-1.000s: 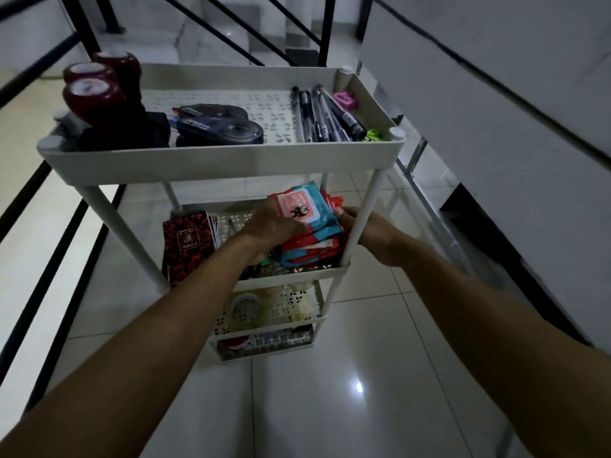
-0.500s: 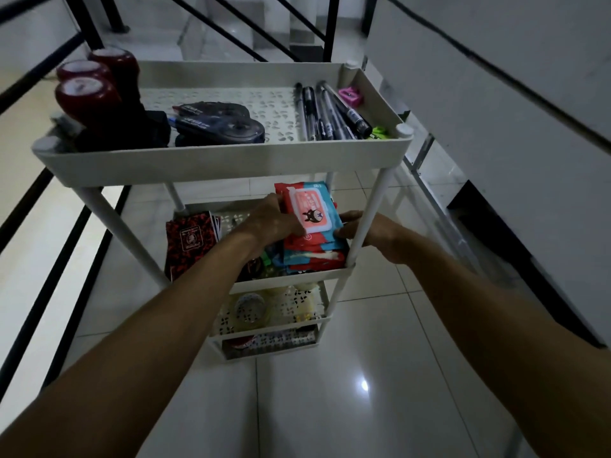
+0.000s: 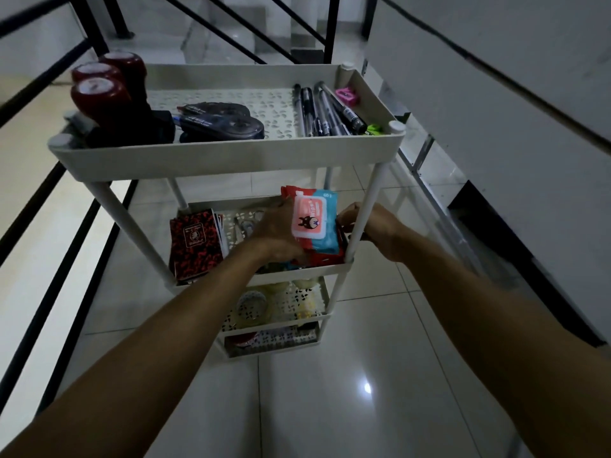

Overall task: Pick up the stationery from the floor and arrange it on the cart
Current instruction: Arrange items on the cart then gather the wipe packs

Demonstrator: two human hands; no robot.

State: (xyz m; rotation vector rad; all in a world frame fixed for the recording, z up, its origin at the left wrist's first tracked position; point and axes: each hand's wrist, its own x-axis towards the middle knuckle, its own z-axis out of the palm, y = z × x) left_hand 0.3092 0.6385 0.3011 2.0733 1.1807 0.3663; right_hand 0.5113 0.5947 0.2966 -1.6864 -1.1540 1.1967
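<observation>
While both bare arms reach forward into a pale plastic cart [image 3: 228, 157] with several tiers, the scene reads from left to right like this. On the far left of the top tier stand three dark red round-topped stamps [image 3: 99, 97], and just beside them lie two dark correction tape dispensers [image 3: 221, 122]. Further right on that tier, a row of black pens [image 3: 325, 110] lies side by side, with a pink sharpener [image 3: 347, 95] near the back corner and a small green item at the front corner, too small to identify. One tier down, at its left end, leans a stack of red and black notebooks [image 3: 195, 244]. Next comes the left hand [image 3: 277, 233], its grip curled against the left edge of a stack of wet wipe packs [image 3: 314, 223], the top pack blue with a pink lid. At the stack's right edge, the right hand [image 3: 370, 226] reaches in past the cart's post, fingertips on the packs; whether that grip closes round them is hidden by the post. Below, two lower tiers hold pale rolls and other items too dim to name. Glossy floor tiles [image 3: 347, 408] in view carry nothing, so the gathering looks nearly done, with only the squaring of this stack apparently remaining.
</observation>
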